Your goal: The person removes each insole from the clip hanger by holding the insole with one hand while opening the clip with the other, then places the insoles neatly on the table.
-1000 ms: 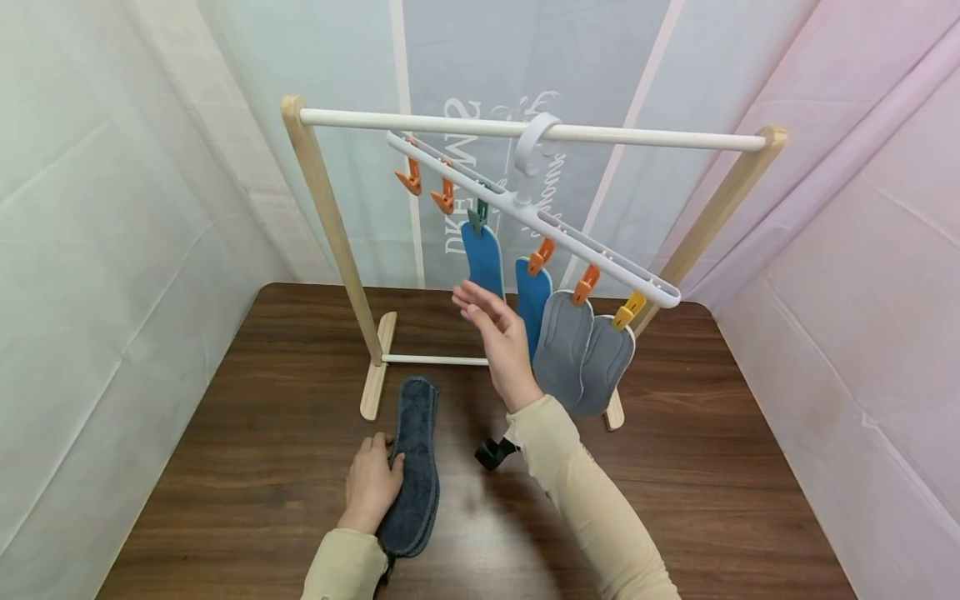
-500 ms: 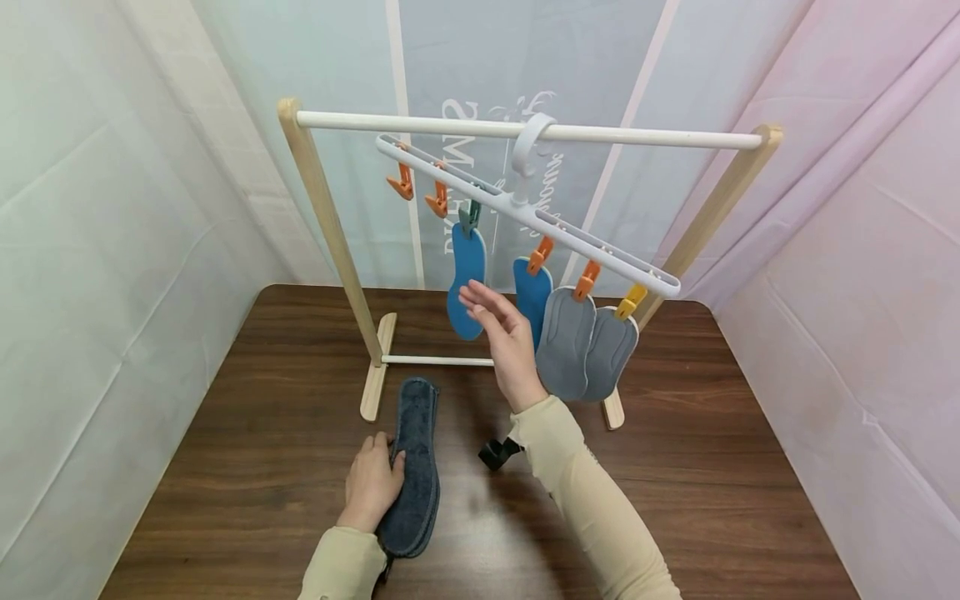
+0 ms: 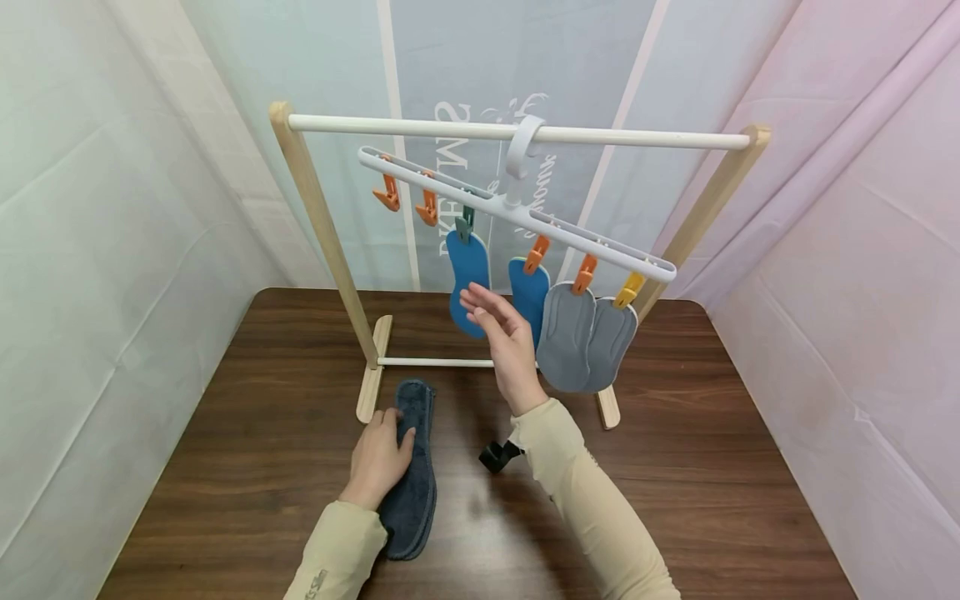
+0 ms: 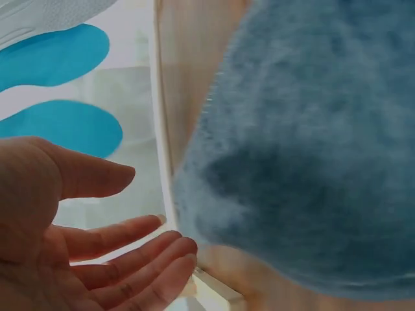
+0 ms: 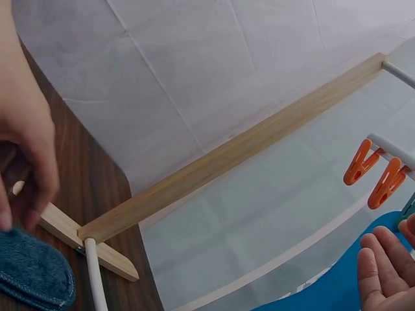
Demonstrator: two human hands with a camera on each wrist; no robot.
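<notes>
A pair of dark blue-grey fuzzy insoles (image 3: 414,500) lies stacked on the table. My left hand (image 3: 378,457) hovers at their left side, thumb and fingers apart; in the left wrist view the hand (image 4: 97,240) holds nothing. Fingers loosely extended, my right hand (image 3: 510,346) is raised in front of the left blue insole (image 3: 468,267), partly covering it; whether they touch I cannot tell. That insole hangs from a green clip (image 3: 465,225). Another blue insole (image 3: 528,292) and two grey insoles (image 3: 566,342) hang to the right. The white clip hanger (image 3: 513,212) bears them all.
A wooden rack with a white top rail (image 3: 420,127) holds the hanger. Two orange clips (image 3: 387,193) hang at the hanger's left without insoles. A black strap piece (image 3: 498,456) sits below my right wrist. Fabric walls enclose the brown table (image 3: 675,500).
The hanger has turned, its left end coming lower and nearer, and the hanging insoles have swung. My left hand has shifted slightly right over the fuzzy insoles. The right hand has barely moved.
</notes>
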